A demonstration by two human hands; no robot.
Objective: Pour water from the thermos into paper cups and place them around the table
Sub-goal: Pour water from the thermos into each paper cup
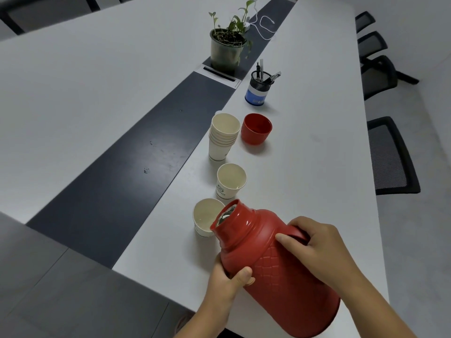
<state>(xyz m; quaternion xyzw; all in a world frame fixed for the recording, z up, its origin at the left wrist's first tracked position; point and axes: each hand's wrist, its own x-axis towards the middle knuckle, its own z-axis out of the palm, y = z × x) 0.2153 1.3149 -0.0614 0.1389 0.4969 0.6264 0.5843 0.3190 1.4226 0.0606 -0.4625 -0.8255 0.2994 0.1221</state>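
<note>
Dim, cool, even light; soft shadows; wide-angle bending at edges; slight overall softness.

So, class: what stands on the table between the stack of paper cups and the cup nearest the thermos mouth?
In the head view, one single paper cup stands between the stack and the nearest cup.

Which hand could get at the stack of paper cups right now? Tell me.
Probably neither at once: the left hand and right hand both hold the tilted thermos. The path to the cup stack looks open otherwise.
</note>
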